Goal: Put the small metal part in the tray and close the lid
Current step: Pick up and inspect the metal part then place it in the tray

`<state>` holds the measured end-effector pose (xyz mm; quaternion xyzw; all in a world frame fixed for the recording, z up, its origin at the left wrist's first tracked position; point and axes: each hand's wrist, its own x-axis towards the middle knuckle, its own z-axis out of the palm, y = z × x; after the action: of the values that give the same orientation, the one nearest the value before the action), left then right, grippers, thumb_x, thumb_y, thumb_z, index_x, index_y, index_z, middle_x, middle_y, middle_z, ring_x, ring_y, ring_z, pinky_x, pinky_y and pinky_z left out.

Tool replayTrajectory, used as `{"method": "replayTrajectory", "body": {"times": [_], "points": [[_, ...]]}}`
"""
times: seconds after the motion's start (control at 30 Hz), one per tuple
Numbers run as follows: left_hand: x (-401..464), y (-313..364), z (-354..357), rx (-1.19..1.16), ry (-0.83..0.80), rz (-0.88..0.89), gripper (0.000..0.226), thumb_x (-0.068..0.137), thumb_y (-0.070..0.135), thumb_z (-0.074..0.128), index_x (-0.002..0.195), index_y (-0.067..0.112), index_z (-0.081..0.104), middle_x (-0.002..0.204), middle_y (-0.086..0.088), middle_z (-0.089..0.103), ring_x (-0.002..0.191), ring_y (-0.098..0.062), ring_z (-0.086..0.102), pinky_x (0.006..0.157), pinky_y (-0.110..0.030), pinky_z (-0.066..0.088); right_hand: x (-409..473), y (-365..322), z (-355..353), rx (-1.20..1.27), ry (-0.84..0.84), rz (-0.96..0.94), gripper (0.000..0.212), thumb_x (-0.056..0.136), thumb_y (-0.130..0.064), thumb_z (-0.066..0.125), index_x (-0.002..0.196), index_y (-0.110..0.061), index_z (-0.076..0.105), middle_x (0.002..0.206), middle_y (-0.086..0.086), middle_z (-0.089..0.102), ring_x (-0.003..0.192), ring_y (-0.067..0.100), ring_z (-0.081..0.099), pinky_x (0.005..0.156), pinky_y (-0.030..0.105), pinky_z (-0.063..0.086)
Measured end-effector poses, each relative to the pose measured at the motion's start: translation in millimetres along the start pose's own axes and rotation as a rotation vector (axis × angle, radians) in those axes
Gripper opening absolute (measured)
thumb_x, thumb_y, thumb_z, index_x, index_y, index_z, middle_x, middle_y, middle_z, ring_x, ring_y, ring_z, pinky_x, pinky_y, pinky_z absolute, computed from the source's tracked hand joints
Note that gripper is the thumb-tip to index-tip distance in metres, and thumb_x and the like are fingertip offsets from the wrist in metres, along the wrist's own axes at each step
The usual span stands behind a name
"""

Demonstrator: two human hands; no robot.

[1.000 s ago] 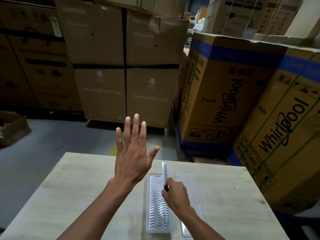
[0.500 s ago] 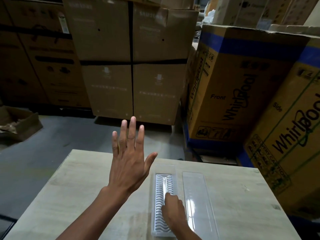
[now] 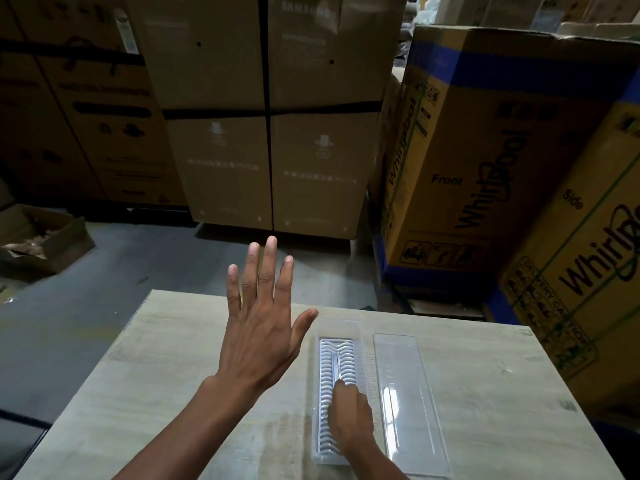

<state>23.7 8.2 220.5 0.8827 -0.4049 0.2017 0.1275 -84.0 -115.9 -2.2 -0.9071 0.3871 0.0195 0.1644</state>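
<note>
Change: metal strip (image 3: 335,365) now lies flat in ribbed tray (image 3: 323,424), no longer upright | I see right hand (image 3: 349,415) fingertips pinching its near end | left hand (image 3: 258,336) splayed, empty | clear lid (image 3: 410,403) right, open; closing remains.

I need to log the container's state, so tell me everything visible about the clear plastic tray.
The clear plastic tray is a long, narrow case of thin see-through plastic, lying flat on the pale wooden table, its long side running away from the person. Its bed is a white insert ribbed with wavy ridges, with a thin metal part lying lengthwise along the middle. Its flat transparent lid lies open on the table to the right. The right hand rests on the near half, fingertips on the part.
</note>
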Motion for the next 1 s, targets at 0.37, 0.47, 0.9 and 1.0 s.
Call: {"method": "replayTrajectory", "body": {"times": [0.37,0.47,0.9,1.0], "points": [[-3,9,18,-0.026,-0.032,0.03,0.077,0.096,0.062,0.021,0.155,0.012,0.02,0.168,-0.014,-0.002,0.155,-0.032,-0.009,0.123,-0.06,0.011,-4,-6,-42,0.076,0.034,-0.006,0.028,0.101,-0.029,0.052,0.122,-0.013,0.06,0.12,0.009,0.067,0.107,0.028,0.068,0.09,0.037,0.056],[-4,16,28,-0.037,-0.053,0.043,0.078,0.096,0.063,0.022,0.155,0.011,0.021,0.168,-0.015,-0.001,0.155,-0.033,-0.008,0.122,-0.061,0.012,-1,4,-76,0.144,0.14,0.022,0.029,0.1,-0.033,0.055,0.119,-0.013,0.062,0.117,0.01,0.069,0.103,0.028,0.069,0.087,0.037,0.056],[-17,47,74,-0.102,-0.159,0.089,0.078,0.095,0.065,0.027,0.155,0.014,0.022,0.168,-0.011,-0.005,0.155,-0.03,-0.01,0.122,-0.051,0.003,-16,99,-89,0.19,0.11,0.156,0.021,0.098,-0.027,0.059,0.113,-0.013,0.065,0.113,0.007,0.069,0.102,0.024,0.065,0.074,0.026,0.041],[-17,49,77,-0.115,-0.165,0.09,0.078,0.095,0.065,0.024,0.155,0.015,0.022,0.168,-0.011,-0.002,0.155,-0.03,-0.009,0.121,-0.051,0.005,-13,105,-74,0.181,0.038,0.172,0.032,0.097,-0.032,0.06,0.124,-0.015,0.061,0.125,0.007,0.064,0.117,0.024,0.059,0.09,0.03,0.047]]}}
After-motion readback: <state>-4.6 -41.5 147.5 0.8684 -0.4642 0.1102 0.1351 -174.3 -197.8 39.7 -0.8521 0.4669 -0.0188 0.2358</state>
